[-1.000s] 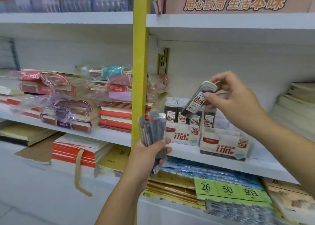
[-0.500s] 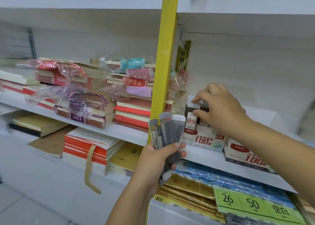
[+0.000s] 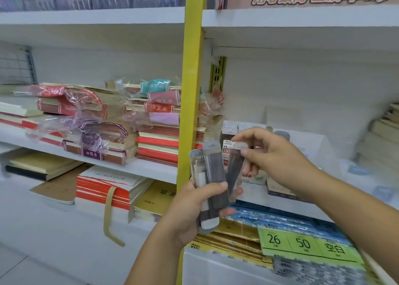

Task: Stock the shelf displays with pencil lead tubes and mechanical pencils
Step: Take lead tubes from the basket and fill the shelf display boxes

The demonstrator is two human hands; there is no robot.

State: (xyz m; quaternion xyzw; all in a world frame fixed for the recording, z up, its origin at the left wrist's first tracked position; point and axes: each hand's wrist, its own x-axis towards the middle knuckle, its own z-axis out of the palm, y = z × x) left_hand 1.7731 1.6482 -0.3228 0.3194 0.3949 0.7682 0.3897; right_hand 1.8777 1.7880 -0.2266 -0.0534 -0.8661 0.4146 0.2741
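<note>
My left hand grips a fanned bundle of flat grey pencil lead tubes upright in front of the yellow post. My right hand pinches the white cap of the rightmost lead tube in that bundle. Behind the hands, on the middle shelf, stands a white display box with several lead tubes upright in it; most of the box is hidden by my right hand. A second display box sits to its right, partly hidden by my wrist.
A yellow upright post divides the shelving. Left of it lie stacks of wrapped notebooks and red-edged pads. Below are green price labels on paper stock. Books are piled at far right.
My right hand has come back from the display box, where it left one tube, and now pinches another tube in the left hand's bundle. The view has shifted.
</note>
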